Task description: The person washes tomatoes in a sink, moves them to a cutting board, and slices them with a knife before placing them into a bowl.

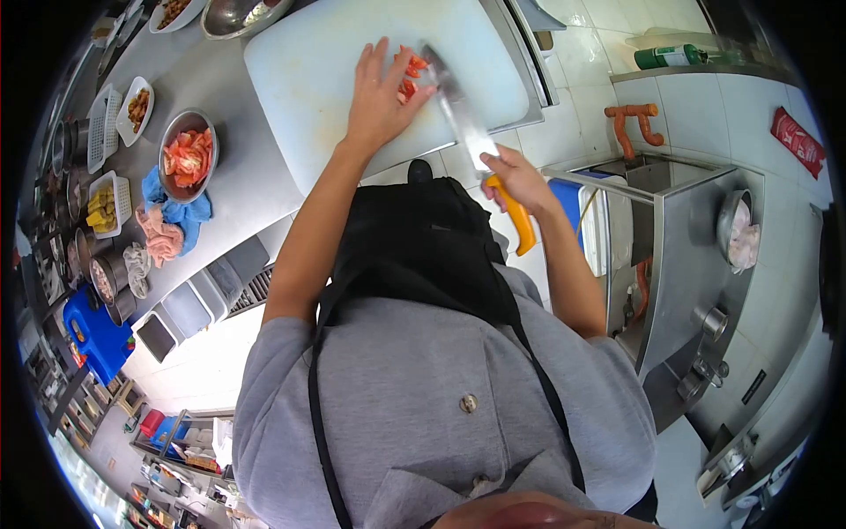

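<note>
On the white cutting board (317, 97) lie cut red tomato pieces (407, 89). My left hand (381, 104) is over them with its fingers stretched out and spread, the thumb and forefinger on either side of some pieces. My right hand (518, 183) is closed around the orange handle of a kitchen knife (467, 123). Its wide blade points away from me across the board, with the tip beside the tomato pieces and close to my left fingertips. Whether the left fingers press on the tomato is hard to see.
Left of the board, a steel bowl of cut tomato (188, 159) stands on the steel counter (251, 176), by blue and pink cloths (181, 216). Nearby are a white dish (135, 110) and a basket of yellow pieces (104, 207). A steel sink unit (687, 264) stands at right.
</note>
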A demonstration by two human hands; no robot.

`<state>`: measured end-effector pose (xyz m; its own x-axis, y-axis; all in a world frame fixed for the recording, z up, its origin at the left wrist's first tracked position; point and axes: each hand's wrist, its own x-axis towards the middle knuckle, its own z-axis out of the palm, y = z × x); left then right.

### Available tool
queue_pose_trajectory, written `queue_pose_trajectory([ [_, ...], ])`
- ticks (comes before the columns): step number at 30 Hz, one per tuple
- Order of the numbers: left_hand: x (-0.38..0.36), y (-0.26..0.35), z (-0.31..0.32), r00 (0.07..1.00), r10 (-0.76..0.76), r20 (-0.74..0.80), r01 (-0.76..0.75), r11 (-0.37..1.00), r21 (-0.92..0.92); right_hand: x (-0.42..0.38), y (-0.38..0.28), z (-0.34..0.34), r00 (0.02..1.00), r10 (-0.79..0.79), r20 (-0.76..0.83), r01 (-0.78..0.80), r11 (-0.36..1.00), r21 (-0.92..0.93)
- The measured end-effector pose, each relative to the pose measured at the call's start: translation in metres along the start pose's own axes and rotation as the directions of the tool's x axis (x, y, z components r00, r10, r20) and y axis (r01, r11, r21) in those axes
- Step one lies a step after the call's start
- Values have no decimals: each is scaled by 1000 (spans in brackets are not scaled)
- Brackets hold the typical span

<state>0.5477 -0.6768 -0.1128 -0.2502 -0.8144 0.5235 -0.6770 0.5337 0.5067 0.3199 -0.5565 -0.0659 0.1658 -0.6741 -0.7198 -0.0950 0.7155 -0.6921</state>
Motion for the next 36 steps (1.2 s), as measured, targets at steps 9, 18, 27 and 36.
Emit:
queue_pose_trajectory([
  [9, -5, -19, 25, 930, -285, -231, 266, 958, -110, 43, -29, 98, 982, -128, 138, 149, 976, -157],
  [18, 3, -56, -55, 730, -484, -482, 424, 875, -236, 52, -75, 162, 945, -179, 274, 229, 960, -163],
  [27, -28, -138, -222, 537, -359, -763, 475, 877, -78, 67, -134, 290, 809, -266, 524, 499, 783, -372],
  [36, -76, -163, -280, 871, -287, -399, 422, 853, 308, 71, -118, 230, 957, -270, 107, 290, 865, -409],
])
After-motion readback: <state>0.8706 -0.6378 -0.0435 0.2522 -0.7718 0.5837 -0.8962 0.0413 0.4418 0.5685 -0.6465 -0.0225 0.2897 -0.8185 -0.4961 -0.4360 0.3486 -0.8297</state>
